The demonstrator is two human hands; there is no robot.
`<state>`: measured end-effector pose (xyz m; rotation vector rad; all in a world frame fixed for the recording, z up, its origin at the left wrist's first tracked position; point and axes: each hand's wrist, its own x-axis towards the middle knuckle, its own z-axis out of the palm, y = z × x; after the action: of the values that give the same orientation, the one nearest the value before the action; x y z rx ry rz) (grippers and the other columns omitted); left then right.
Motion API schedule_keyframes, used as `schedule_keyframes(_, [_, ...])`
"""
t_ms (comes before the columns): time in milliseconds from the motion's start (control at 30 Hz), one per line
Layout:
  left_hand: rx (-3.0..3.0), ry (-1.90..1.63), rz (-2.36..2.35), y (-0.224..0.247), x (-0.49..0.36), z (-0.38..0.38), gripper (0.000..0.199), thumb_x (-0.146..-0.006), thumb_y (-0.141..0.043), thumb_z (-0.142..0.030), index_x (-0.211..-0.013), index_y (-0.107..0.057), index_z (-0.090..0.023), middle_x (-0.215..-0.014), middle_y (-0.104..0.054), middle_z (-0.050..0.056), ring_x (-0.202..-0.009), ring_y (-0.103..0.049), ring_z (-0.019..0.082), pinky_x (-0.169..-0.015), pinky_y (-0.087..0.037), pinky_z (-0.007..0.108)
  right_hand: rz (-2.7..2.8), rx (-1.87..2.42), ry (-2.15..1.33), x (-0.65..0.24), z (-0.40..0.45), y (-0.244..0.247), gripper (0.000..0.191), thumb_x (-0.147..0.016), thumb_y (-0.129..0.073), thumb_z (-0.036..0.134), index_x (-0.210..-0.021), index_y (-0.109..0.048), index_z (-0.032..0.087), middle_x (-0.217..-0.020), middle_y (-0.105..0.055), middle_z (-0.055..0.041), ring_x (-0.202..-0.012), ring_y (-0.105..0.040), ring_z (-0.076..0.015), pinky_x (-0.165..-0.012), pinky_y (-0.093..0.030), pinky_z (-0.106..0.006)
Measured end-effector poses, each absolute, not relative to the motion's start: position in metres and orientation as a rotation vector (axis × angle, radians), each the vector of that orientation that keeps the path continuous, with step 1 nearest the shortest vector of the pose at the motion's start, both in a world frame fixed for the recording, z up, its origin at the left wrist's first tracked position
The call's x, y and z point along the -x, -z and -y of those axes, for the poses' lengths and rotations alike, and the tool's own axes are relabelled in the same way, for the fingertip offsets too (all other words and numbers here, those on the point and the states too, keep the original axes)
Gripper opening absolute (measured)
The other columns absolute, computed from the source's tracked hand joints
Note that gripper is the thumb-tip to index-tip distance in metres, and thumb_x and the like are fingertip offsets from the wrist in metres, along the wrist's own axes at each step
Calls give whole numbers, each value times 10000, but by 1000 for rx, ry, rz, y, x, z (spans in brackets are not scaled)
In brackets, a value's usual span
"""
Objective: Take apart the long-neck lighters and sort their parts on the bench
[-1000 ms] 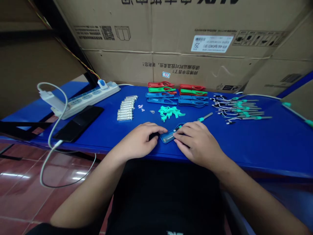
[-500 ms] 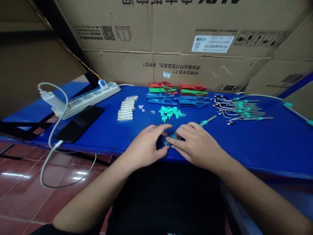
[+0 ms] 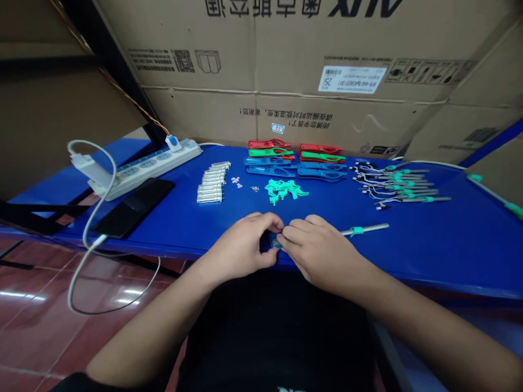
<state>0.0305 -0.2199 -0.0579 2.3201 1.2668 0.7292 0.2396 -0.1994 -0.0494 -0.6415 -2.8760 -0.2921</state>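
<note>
The fingers (image 3: pixel 267 219) of both hands are curling closed and pinching a small blue case (image 3: pixel 274 242) between them, with the left hand (image 3: pixel 241 243) cupping one end and the right hand (image 3: pixel 316 246) pressing in from the other. The fingers are covering most of the case, so I can't tell what is inside it. Both hands are working at the near edge of a blue table (image 3: pixel 461 245). Just past the right fingers, a steel rod with a teal collar (image 3: pixel 362 231) is lying on the table. Straight ahead of the fingers, a heap of teal plastic parts (image 3: pixel 284 190) is sitting, with red, green and blue clips (image 3: pixel 296 162) lying in two stacks beyond it. Well to the right, wired teal-handled probes (image 3: pixel 402 185) are lying in a row. To the left, metal tubes (image 3: pixel 210 182) are lining up beside a black phone (image 3: pixel 133 207) and a power strip (image 3: pixel 143 169). A cardboard carton (image 3: pixel 327 71) is standing behind the table.
</note>
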Motion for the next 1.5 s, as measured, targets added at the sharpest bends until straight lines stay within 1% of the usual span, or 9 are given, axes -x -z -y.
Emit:
schedule_keyframes(133, [-2331,-700,-1201,58,-20,218,280,-818,-723,-217,-1092,-676,-243,-1067,-725,1,-984,-670,191,-890,-516,332,2777,707,41,-244,196,51,244,-997,-510,256,-1073,-720,158,-962,-681,-75,-927,-572,-216,-860,-342,-398])
schedule_keyframes(300, [-2323,-710,-1183,58,-15,215,326,-835,-707,-217,-1158,-684,-256,-1122,-730,10,-1021,-677,193,-930,-521,335,2685,721,-196,-254,193,48,243,-963,-575,274,-1153,-700,188,-1022,-687,-62,-1005,-580,-215,-1040,-307,-455])
schedule_keyframes(533, [-2348,-708,-1014,56,-12,213,281,-872,-651,-183,-1140,-701,-250,-1164,-732,27,-1093,-662,190,-1006,-508,371,2584,804,-197,-278,179,34,216,-957,-574,272,-1100,-727,219,-1032,-701,-61,-983,-614,-206,-944,-397,-418])
schedule_keyframes(700, [-2376,-696,-1044,53,-12,215,356,-870,-650,-196,-1222,-661,-251,-1221,-711,32,-1134,-646,201,-1028,-496,381,2606,817,-263,-280,182,37,204,-959,-575,274,-1073,-741,240,-1018,-707,-51,-956,-624,-194,-927,-400,-413])
schedule_keyframes(833, [-2367,-666,-1116,52,-14,217,350,-870,-669,-239,-1220,-654,-253,-1178,-717,33,-1106,-655,213,-988,-513,374,2629,784,-346,-268,186,43,207,-958,-595,308,-1093,-735,238,-1011,-714,-47,-951,-619,-190,-911,-392,-399])
schedule_keyframes(933, [-2370,-657,-1168,53,-17,217,357,-871,-665,-231,-1227,-635,-246,-1204,-704,36,-1119,-651,214,-986,-510,365,2687,716,-308,-255,187,44,212,-945,-622,322,-1095,-742,234,-1006,-722,-57,-956,-607,-205,-890,-387,-390])
schedule_keyframes(1067, [-2352,-662,-1171,54,-17,216,432,-858,-677,-216,-1279,-583,-245,-1258,-682,32,-1135,-650,205,-997,-502,354,2759,653,-227,-246,184,43,217,-954,-591,262,-1091,-759,246,-961,-727,-60,-921,-597,-208,-867,-376,-379])
schedule_keyframes(1233, [-2346,-682,-1169,58,-14,216,371,-851,-685,-209,-1211,-610,-253,-1210,-690,14,-1118,-644,197,-985,-495,351,2778,628,-269,-248,181,45,293,-961,-561,231,-1193,-736,265,-931,-700,-60,-870,-583,-187,-855,-373,-368])
schedule_keyframes(1500, [-2303,-679,-1152,57,-15,215,268,-816,-705,-184,-1072,-651,-239,-1121,-708,7,-1066,-651,194,-936,-507,343,2790,770,-370,-243,185,39,288,-911,-615,189,-1116,-770,319,-869,-676,-32,-852,-564,-186,-858,-352,-378])
